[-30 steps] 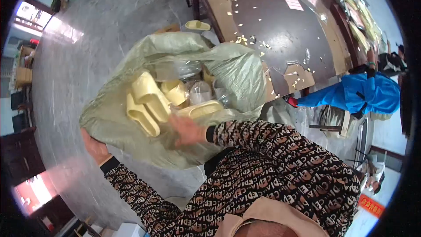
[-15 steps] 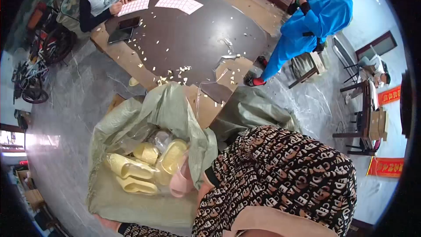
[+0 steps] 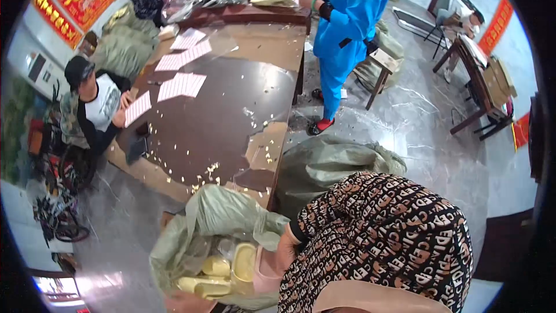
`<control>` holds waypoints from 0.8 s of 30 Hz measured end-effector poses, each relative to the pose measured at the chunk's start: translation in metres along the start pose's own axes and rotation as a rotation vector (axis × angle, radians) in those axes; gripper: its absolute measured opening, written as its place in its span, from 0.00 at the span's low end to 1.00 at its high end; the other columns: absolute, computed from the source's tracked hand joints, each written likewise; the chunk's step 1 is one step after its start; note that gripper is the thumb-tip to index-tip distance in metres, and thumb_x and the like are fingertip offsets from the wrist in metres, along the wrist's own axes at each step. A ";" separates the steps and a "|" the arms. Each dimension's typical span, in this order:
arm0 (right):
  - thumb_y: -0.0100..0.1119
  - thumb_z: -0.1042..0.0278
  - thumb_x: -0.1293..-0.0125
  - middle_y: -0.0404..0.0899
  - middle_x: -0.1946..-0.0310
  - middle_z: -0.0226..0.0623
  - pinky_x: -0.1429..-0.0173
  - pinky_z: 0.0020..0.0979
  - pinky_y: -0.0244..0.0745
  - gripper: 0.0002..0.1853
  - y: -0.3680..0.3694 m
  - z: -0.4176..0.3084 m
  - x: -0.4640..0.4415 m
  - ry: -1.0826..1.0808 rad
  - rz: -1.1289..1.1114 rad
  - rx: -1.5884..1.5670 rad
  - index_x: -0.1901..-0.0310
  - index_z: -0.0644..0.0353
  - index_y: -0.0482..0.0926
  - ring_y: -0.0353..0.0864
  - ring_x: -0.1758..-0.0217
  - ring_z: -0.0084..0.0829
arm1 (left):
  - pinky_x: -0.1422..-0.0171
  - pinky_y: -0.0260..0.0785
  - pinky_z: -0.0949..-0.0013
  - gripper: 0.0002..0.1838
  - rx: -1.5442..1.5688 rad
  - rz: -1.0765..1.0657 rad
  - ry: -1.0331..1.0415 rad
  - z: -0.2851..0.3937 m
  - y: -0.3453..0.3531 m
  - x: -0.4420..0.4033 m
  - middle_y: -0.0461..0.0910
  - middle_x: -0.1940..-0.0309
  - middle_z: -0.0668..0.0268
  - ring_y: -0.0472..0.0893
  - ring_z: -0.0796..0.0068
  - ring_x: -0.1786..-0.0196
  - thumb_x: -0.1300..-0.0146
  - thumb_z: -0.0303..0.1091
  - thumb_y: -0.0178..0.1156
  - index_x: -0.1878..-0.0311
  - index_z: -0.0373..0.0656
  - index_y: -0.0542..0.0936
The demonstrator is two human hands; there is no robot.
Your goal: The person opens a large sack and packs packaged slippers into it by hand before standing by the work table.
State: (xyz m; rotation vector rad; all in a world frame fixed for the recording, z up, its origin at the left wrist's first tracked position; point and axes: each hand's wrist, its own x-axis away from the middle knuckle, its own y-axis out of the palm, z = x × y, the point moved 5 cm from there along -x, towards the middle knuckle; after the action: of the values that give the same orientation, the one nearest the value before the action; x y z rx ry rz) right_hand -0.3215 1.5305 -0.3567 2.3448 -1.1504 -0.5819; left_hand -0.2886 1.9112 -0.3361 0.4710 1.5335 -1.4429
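A large pale green woven sack (image 3: 220,208) stands gaping at the bottom of the view. Inside lie several yellow slippers (image 3: 244,262) and a pink slipper (image 3: 267,272), some in clear plastic. My right hand (image 3: 285,253) is at the sack's right side, against or just beside the pink slipper; its fingers are hidden. At the sack's near left edge, close to the yellow slippers, my left hand (image 3: 188,302) shows blurred and partly cut off by the frame, so its grip is unclear.
A brown table (image 3: 214,122) with torn cardboard and yellow scraps stands just beyond the sack. A seated person (image 3: 101,101) holds a printed sheet (image 3: 138,108). Someone in blue (image 3: 347,17) stands at the back. Another green sack (image 3: 330,165) lies to the right.
My view has tipped up and turned, so the sack sits lower and more of the room shows. My right hand has come further into sight beside the pink slipper; my left has shifted right.
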 end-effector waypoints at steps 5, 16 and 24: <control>0.59 0.72 0.35 0.82 0.63 0.36 0.58 0.33 0.72 0.11 -0.009 0.012 0.025 -0.027 0.023 -0.048 0.58 0.73 0.80 0.73 0.65 0.27 | 0.47 0.68 0.52 0.14 0.442 -0.771 -0.009 0.205 0.068 0.038 0.78 0.60 0.47 0.76 0.49 0.55 0.36 0.35 0.55 0.58 0.31 0.79; 0.62 0.63 0.42 0.82 0.62 0.44 0.56 0.37 0.76 0.14 -0.040 -0.058 0.190 0.029 1.366 0.671 0.57 0.63 0.82 0.80 0.62 0.35 | 0.33 0.56 0.41 0.30 0.046 -0.687 0.172 0.377 0.118 0.139 0.66 0.33 0.50 0.65 0.51 0.31 0.32 0.57 0.49 0.34 0.48 0.70; 0.65 0.52 0.45 0.68 0.38 0.51 0.33 0.54 0.60 0.30 -0.071 -0.049 0.345 0.617 2.705 1.288 0.43 0.59 0.76 0.63 0.32 0.53 | 0.32 0.54 0.42 0.29 0.031 -0.706 0.179 0.390 0.101 0.129 0.66 0.33 0.51 0.63 0.52 0.29 0.32 0.57 0.48 0.34 0.50 0.71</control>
State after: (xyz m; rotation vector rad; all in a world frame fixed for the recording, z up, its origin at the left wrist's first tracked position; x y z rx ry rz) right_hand -0.0573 1.3000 -0.4158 -0.6434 -2.6901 1.7958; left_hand -0.1272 1.5347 -0.4429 0.0628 1.9329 -1.9968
